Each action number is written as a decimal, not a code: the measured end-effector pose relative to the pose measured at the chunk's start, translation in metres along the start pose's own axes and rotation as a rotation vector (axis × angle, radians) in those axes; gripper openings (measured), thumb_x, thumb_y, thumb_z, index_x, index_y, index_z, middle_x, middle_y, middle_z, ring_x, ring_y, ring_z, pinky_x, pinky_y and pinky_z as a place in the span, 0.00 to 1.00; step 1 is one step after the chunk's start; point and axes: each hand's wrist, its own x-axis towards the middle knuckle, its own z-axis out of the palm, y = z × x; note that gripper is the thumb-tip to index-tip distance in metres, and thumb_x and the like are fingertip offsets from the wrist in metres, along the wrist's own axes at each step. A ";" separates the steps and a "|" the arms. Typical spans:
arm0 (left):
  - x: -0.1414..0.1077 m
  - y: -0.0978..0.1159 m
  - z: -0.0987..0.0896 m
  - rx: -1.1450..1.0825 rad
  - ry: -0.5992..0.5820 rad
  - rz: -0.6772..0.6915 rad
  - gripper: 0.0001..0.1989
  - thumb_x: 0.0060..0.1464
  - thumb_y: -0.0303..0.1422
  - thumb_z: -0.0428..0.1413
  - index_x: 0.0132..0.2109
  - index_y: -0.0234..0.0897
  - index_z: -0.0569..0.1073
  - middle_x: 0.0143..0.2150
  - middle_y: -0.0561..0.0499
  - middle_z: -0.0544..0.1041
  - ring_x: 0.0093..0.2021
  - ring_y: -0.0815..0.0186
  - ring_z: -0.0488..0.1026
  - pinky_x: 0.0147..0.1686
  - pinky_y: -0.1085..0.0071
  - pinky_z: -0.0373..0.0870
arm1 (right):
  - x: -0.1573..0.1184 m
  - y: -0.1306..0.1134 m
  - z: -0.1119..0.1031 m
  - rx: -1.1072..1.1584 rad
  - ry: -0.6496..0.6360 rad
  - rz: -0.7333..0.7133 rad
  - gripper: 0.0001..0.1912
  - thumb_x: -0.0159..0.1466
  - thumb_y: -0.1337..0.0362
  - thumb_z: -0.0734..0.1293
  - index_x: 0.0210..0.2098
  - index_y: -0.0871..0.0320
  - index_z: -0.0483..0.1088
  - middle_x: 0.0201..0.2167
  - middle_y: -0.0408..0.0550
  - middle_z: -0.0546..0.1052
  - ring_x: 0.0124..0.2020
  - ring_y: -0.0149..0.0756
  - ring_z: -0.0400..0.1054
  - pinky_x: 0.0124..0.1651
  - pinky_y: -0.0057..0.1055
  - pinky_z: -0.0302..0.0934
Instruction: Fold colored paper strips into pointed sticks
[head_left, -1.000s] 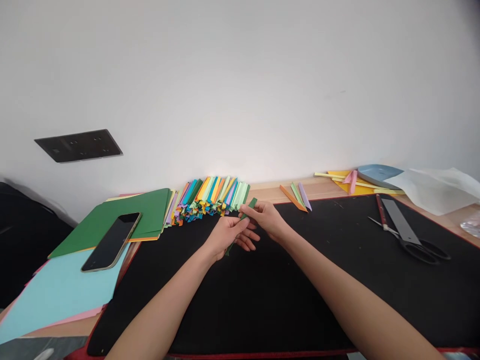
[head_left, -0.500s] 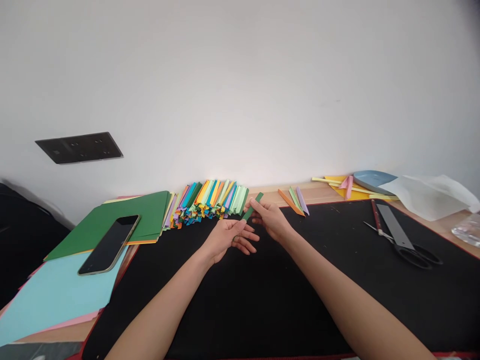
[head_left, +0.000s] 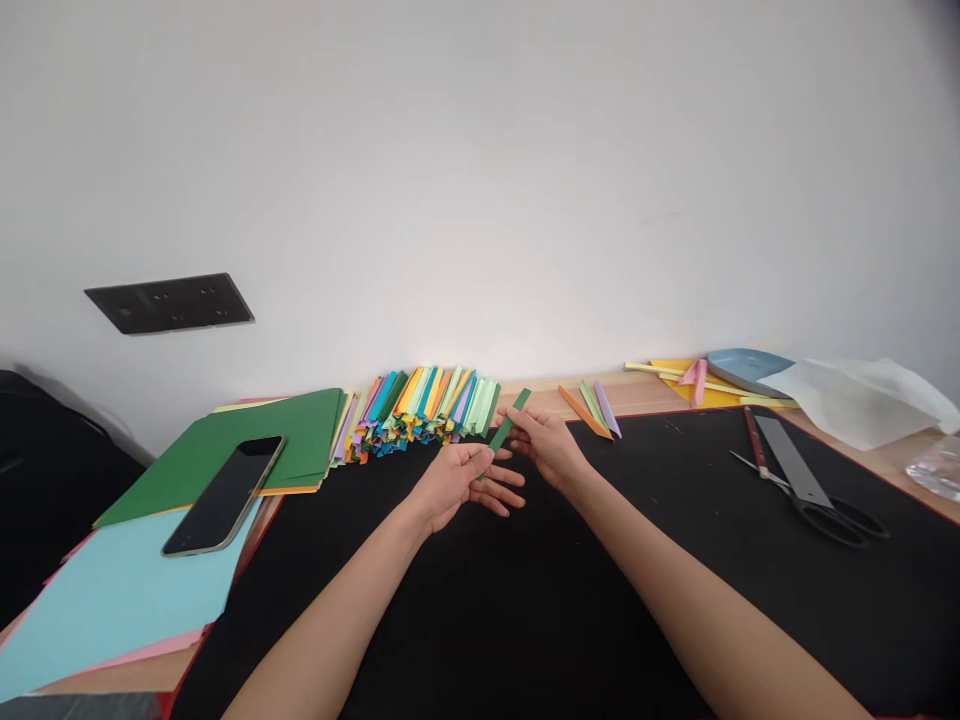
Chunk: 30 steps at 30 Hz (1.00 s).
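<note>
A narrow dark green paper strip is held slantwise above the black mat. My left hand pinches its lower end under the thumb, the other fingers stretched out. Near its upper part, my right hand grips the strip between thumb and fingers. Just beyond my hands, a pile of folded paper strips in many colours leans near the wall. To the right of my right hand lie an orange folded strip, a light green one and a purple one.
On the left, a phone rests on green sheets and light blue sheets. Scissors, a red-handled knife and a grey flat blade lie at right. Behind them are a blue plate and white translucent sheet.
The view has shifted slightly. My left fingers are spread a little wider, and more of the green strip shows between my hands. Both hands keep hold of it.
</note>
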 end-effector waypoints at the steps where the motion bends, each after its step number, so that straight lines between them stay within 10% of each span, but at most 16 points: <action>1: 0.000 -0.001 0.000 0.010 0.020 -0.007 0.15 0.56 0.38 0.53 0.42 0.27 0.69 0.37 0.33 0.78 0.29 0.58 0.78 0.25 0.68 0.72 | 0.001 0.000 0.000 -0.006 0.026 -0.008 0.15 0.49 0.56 0.72 0.30 0.61 0.75 0.30 0.48 0.77 0.26 0.27 0.68 0.24 0.20 0.58; 5: 0.002 -0.003 0.000 0.004 0.058 -0.017 0.16 0.55 0.40 0.53 0.37 0.27 0.69 0.33 0.37 0.78 0.26 0.60 0.77 0.23 0.70 0.72 | -0.001 -0.001 0.001 -0.045 0.094 -0.065 0.16 0.51 0.54 0.71 0.31 0.61 0.75 0.30 0.49 0.77 0.27 0.28 0.68 0.24 0.20 0.59; 12: 0.005 -0.005 -0.004 -0.045 0.073 -0.011 0.21 0.54 0.46 0.53 0.33 0.27 0.70 0.28 0.41 0.78 0.24 0.62 0.77 0.21 0.73 0.71 | -0.010 0.003 0.008 -0.184 -0.243 -0.042 0.20 0.49 0.51 0.71 0.32 0.61 0.74 0.30 0.48 0.77 0.29 0.31 0.69 0.29 0.25 0.64; 17: 0.011 -0.014 -0.007 0.162 0.125 0.028 0.16 0.57 0.41 0.50 0.38 0.29 0.69 0.29 0.42 0.78 0.24 0.63 0.76 0.23 0.72 0.71 | 0.004 0.002 -0.007 -0.580 0.121 -0.160 0.21 0.58 0.48 0.62 0.33 0.61 0.73 0.27 0.50 0.75 0.30 0.38 0.71 0.31 0.32 0.67; 23: 0.021 -0.031 -0.018 0.774 0.371 0.409 0.11 0.57 0.34 0.47 0.38 0.34 0.72 0.33 0.47 0.77 0.25 0.68 0.74 0.25 0.73 0.70 | 0.018 -0.018 -0.051 -0.931 0.537 -0.180 0.12 0.58 0.59 0.63 0.36 0.60 0.72 0.36 0.60 0.73 0.48 0.56 0.65 0.50 0.51 0.55; 30: 0.024 -0.034 -0.025 0.923 0.405 0.474 0.11 0.57 0.32 0.46 0.38 0.35 0.73 0.32 0.48 0.76 0.31 0.65 0.75 0.31 0.72 0.70 | 0.002 -0.053 -0.059 -1.062 0.747 -0.361 0.16 0.56 0.65 0.67 0.40 0.72 0.72 0.45 0.75 0.69 0.54 0.68 0.57 0.50 0.60 0.50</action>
